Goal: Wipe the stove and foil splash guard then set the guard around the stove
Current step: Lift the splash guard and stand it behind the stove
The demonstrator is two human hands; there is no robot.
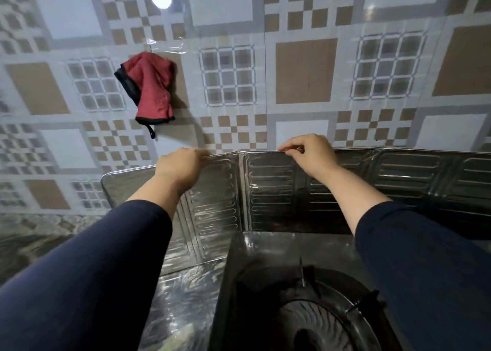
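Foil splash guard (pixel 268 188) upright behind stove (pixel 292 284), left panel folded toward near side along stove's left edge. Left hand (pixel 180 168) and right hand (pixel 309 152) both pinching top rim, fingers curled over edge. Likely light, thin, easily creased; springy at folds. Best held at rim near creases, gentle grip. Red mitt (pixel 148 90) hanging on tiled wall (pixel 305 71).

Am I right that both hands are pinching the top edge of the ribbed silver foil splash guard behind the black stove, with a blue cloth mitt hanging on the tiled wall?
Not quite: the cloth mitt is red, not blue, as the head view shows. The rest holds: the left hand and right hand pinch the top edge of the ribbed silver foil splash guard behind the black stove.
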